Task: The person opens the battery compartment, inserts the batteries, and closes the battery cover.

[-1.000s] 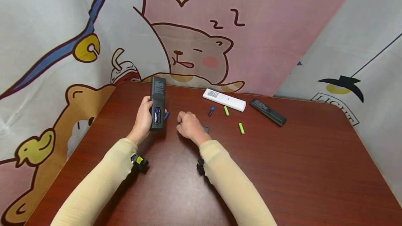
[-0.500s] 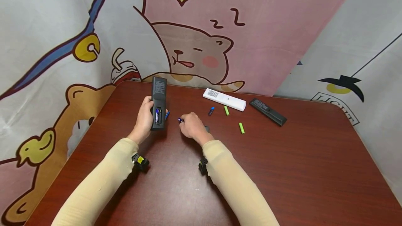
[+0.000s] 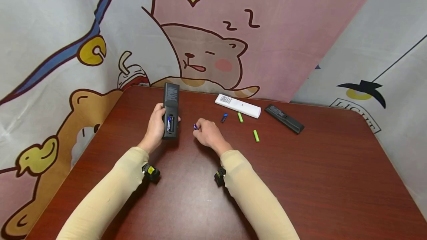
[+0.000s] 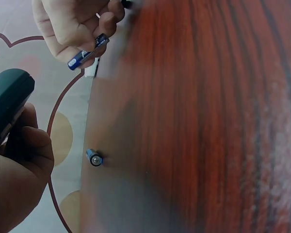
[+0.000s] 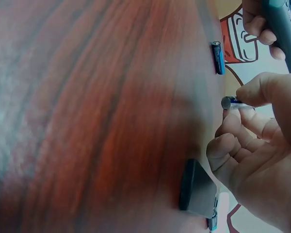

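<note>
Remotes (image 3: 171, 100): we count three, one gripped by the left hand (image 3: 155, 126) and partly masking it; the right hand (image 3: 210, 134) pinches one blue battery (image 4: 88, 53); two green batteries (image 3: 256, 136) lie rightward.

Cartoon-printed cloth (image 3: 280, 40), white remote (image 3: 238, 106), brown table (image 3: 320, 180)

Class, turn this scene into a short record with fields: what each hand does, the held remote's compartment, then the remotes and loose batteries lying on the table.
Left hand: holds black remote, back showing
Right hand: pinches blue battery
Compartment: open, inserted battery visible
Remotes on table: white remote, dark remote
Loose batteries on table: green battery, second green battery, blue-and-black battery, another blue one clear in wrist views
</note>
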`<state>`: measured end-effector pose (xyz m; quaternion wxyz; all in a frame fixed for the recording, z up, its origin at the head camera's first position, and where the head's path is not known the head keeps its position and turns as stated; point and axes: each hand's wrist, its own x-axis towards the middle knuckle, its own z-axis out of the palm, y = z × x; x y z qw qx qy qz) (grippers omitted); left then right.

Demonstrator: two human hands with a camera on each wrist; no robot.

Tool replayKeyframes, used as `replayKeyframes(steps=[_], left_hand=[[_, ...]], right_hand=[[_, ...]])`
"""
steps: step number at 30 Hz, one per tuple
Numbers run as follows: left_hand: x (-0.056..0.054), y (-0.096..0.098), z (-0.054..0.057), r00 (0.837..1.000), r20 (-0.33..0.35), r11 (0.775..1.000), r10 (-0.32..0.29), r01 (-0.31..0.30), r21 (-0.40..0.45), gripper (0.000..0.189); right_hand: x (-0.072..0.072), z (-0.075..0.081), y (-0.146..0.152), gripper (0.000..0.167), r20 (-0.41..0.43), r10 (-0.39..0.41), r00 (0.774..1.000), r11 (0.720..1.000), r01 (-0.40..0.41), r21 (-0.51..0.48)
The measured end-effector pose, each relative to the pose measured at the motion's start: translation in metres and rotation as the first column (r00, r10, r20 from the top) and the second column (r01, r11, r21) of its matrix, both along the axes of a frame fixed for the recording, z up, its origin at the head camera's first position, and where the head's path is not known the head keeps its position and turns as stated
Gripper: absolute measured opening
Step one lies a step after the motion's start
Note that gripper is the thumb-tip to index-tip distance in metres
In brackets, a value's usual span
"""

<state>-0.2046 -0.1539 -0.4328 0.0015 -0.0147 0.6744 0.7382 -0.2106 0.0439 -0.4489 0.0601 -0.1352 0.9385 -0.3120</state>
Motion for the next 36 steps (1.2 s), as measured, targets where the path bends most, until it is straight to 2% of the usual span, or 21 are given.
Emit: replayKeyframes(steps=[12,22,31,36], left_hand=[[0.001,0.002,0.001,1.000,-0.012,1.000,-0.006,0.006,-0.012,0.028],[0.000,0.004,-0.001,1.000,-0.002,1.000,-0.003,0.003,-0.001,0.027],[0.000,0.007,-0.002,1.000,0.014,1.000,0.000,0.000,0.012,0.028],[-0.001,0.008,-0.004,1.000,0.004,1.000,-0.002,0.002,0.020,0.029]], right_hand=[[0.002,0.003,0.008,0.014,0.014,0.008,1.000,0.988,-0.006,-0.152],[0.003,0.003,0.012,0.008,-0.061,-0.005,0.998,0.972,-0.010,-0.237],[0.006,0.008,0.012,0.004,-0.063,0.010,0.998,0.926,-0.033,-0.377],[0.008,0.011,0.010,0.004,-0.130,0.015,0.991,0.914,-0.067,-0.399]])
